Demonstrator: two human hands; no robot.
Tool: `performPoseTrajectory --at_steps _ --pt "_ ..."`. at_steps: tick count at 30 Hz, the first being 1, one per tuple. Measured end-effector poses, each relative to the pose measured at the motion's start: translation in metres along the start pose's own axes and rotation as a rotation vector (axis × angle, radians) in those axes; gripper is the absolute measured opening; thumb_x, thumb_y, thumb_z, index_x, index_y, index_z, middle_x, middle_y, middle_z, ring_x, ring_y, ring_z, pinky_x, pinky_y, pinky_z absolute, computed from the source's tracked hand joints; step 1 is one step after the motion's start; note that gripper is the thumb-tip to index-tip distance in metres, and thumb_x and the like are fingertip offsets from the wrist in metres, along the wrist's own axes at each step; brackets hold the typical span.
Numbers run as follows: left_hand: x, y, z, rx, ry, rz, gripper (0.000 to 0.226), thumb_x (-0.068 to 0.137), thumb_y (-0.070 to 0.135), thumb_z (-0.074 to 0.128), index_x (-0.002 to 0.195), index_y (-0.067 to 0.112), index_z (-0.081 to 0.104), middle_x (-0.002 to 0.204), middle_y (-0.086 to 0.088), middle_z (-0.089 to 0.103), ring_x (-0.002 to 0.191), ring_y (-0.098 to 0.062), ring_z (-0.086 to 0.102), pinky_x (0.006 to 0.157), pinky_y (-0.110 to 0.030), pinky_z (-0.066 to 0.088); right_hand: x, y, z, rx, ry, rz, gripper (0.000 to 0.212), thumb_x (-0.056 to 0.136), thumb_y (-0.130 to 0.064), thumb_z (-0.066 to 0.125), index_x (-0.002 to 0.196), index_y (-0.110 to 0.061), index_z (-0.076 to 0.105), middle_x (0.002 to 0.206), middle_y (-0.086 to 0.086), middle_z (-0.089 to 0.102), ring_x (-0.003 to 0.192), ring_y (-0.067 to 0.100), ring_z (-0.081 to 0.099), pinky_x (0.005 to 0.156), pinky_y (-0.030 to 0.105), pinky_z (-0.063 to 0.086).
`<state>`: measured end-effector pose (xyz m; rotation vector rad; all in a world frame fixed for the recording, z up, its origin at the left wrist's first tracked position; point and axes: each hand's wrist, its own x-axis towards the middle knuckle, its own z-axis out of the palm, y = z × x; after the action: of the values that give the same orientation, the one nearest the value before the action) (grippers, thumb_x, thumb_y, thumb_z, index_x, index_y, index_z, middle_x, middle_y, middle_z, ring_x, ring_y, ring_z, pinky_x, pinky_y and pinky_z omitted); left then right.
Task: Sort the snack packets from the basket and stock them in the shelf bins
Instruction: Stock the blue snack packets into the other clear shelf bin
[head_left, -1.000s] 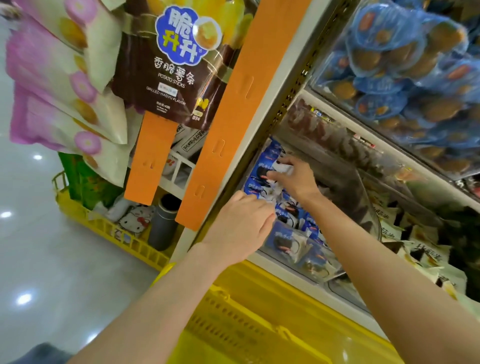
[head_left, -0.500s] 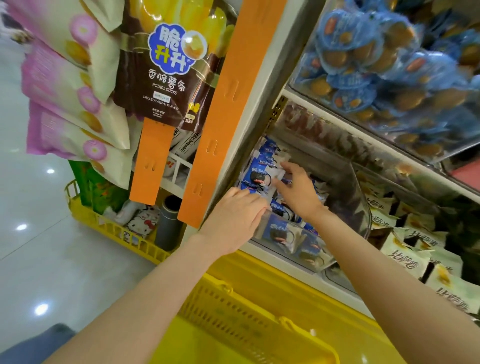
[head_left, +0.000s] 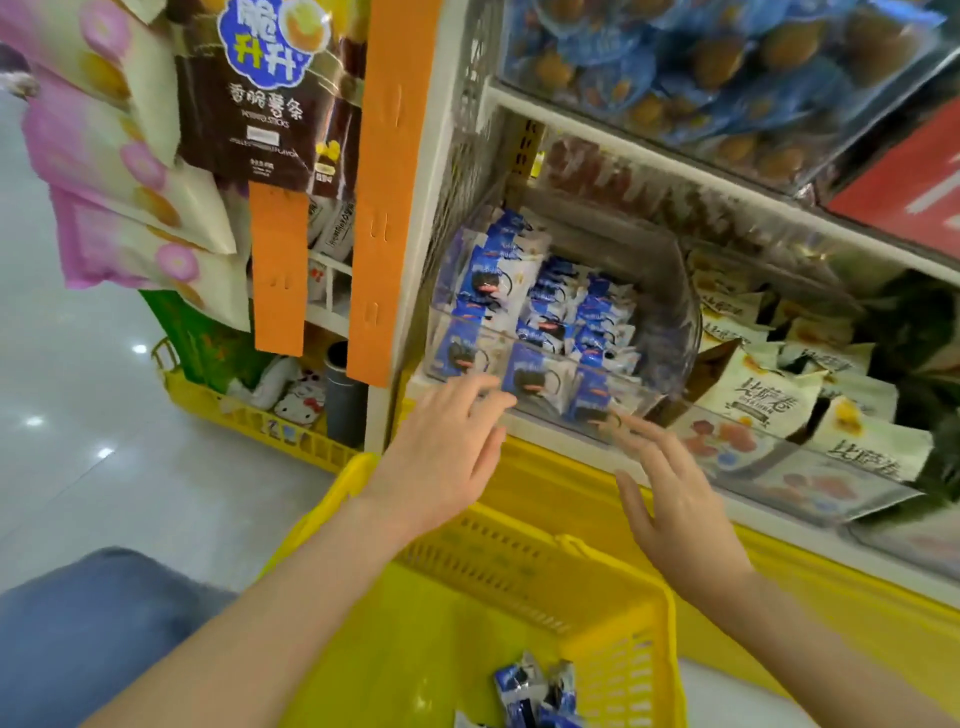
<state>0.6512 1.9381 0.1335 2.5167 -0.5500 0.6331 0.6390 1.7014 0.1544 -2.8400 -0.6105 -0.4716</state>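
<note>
The left hand (head_left: 441, 447) is empty, its fingers loosely spread with the tips at the front wall of the clear shelf bin (head_left: 671, 291), which holds a good heap of blue-and-white snack packets (head_left: 498, 283). The right hand (head_left: 675, 499), near the bin's front right corner, is likewise spread and holds nothing. Below both hands, the yellow basket (head_left: 519, 566) has a few basket packets (head_left: 535, 691) of the same kind at its bottom, so the stocking looks well on but unfinished.

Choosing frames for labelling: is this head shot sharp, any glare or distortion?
Head view: the right hand is smeared by motion blur, the left hand only slightly soft; packets in the clear bin are legible; light glare spots the floor; the wide-angle lens bows the shelf edge.
</note>
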Motion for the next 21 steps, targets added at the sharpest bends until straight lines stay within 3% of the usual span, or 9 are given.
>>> performPoseTrajectory --at_steps 4,6,10,14,17,21 --pt "-0.058 -0.005 0.026 0.015 -0.123 -0.139 0.028 0.093 0.021 0.048 0.117 0.012 0.058 0.120 -0.008 0.055 0.109 -0.024 0.052 0.093 -0.033 0.038 -0.059 0.005 0.043 0.060 -0.104 0.012 0.025 0.086 -0.014 0.060 0.111 -0.011 0.059 0.108 0.006 0.060 0.100 0.022 0.059 0.087 0.023 0.040" --pt "-0.082 -0.020 0.037 0.049 -0.237 -0.317 0.032 0.097 0.024 0.041 0.126 0.015 0.050 0.129 -0.008 0.047 0.118 -0.024 0.044 0.100 -0.035 0.033 -0.085 0.005 0.074 0.105 -0.253 0.096 0.026 0.088 -0.013 0.060 0.114 -0.014 0.059 0.111 0.005 0.059 0.103 0.025 0.060 0.084 0.029 0.045" --pt "-0.117 -0.058 0.047 0.140 -0.315 -0.650 0.042 0.095 0.023 0.043 0.134 0.007 0.038 0.129 -0.017 0.043 0.114 -0.033 0.043 0.094 -0.041 0.034 -0.131 0.002 0.149 0.085 -0.708 0.175 0.041 0.101 -0.028 0.036 0.141 -0.021 0.031 0.142 -0.002 0.036 0.131 0.016 0.037 0.101 0.023 0.032" --pt "-0.142 -0.094 0.051 -0.009 -0.296 -0.894 0.040 0.098 0.020 0.039 0.134 0.003 0.036 0.125 -0.024 0.049 0.111 -0.040 0.049 0.088 -0.043 0.038 -0.157 0.003 0.211 -0.030 -0.947 0.286 0.053 0.100 -0.019 0.038 0.147 -0.009 0.016 0.153 0.008 0.020 0.140 0.024 0.022 0.111 0.030 0.026" --pt "-0.156 -0.109 0.055 -0.016 -0.344 -0.913 0.030 0.099 0.029 0.032 0.122 0.012 0.044 0.105 -0.020 0.061 0.094 -0.040 0.058 0.074 -0.041 0.042 -0.168 0.010 0.241 -0.037 -1.019 0.365 0.059 0.098 -0.015 0.042 0.148 -0.009 0.010 0.152 0.010 0.019 0.141 0.027 0.020 0.107 0.032 0.036" --pt "-0.163 -0.114 0.061 0.085 -0.276 -0.868 0.028 0.099 0.031 0.031 0.113 0.012 0.046 0.081 -0.014 0.058 0.078 -0.040 0.057 0.061 -0.037 0.035 -0.175 0.025 0.263 -0.003 -1.109 0.396 0.060 0.099 -0.027 0.043 0.148 -0.012 0.012 0.152 0.008 0.022 0.140 0.027 0.024 0.106 0.032 0.036"
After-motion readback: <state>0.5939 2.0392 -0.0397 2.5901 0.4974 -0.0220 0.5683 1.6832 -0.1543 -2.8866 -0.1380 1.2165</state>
